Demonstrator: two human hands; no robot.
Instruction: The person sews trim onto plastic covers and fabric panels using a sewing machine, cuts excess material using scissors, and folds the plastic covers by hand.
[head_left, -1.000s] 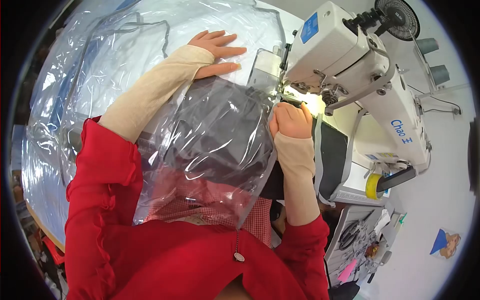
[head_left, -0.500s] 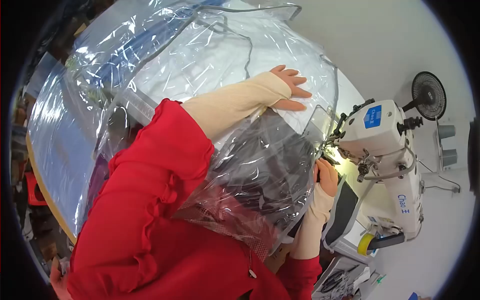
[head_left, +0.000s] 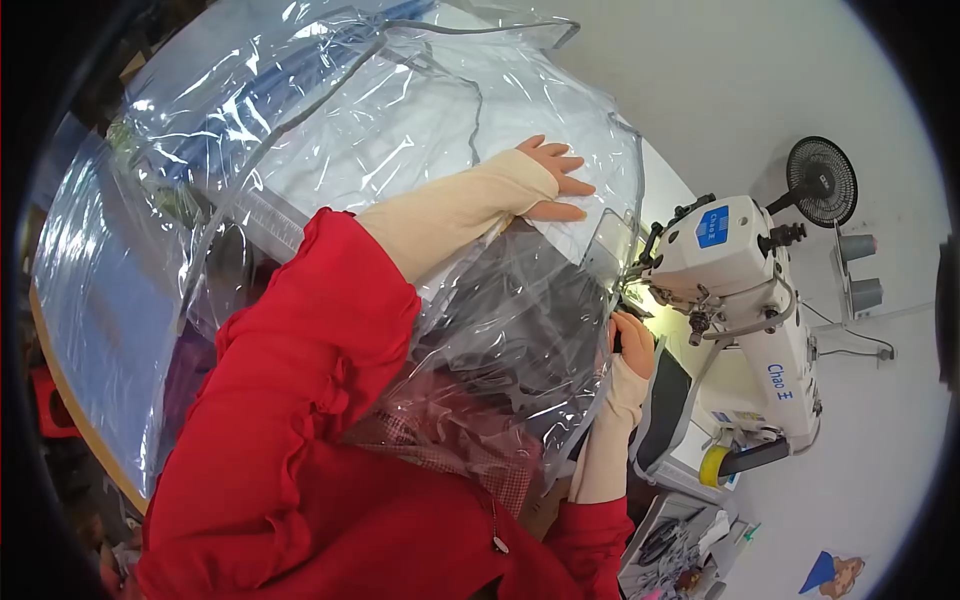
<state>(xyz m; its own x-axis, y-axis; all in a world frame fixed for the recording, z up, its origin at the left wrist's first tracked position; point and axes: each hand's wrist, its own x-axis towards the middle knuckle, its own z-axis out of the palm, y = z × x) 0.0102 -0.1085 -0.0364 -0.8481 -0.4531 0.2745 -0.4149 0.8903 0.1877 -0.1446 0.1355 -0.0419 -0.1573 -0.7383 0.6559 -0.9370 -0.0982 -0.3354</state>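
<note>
My left hand [head_left: 556, 180] lies on the clear plastic sheet [head_left: 400, 130], fingers spread, beside the sewing machine's plate. Close to the lit needle area of the white sewing machine [head_left: 700, 260], my right hand [head_left: 632, 342] is closed on the grey-bound edge of the plastic. Dark material shows through the clear sheet [head_left: 530, 310] between my forearms, and the plastic hangs down over my lap. The fingertips of my right hand are partly hidden.
A black fan [head_left: 822, 182] and grey thread cones [head_left: 862, 270] stand behind the machine. A yellow tape roll [head_left: 714, 466] is at its near end. Below it, a tray [head_left: 640, 545] holds scissors and scraps. A ruler [head_left: 270, 222] lies under the plastic at left.
The view has swung left, so the machine appears farther right and lower than a second ago. My left hand stays spread on the plastic, and my right hand still grips the edge.
</note>
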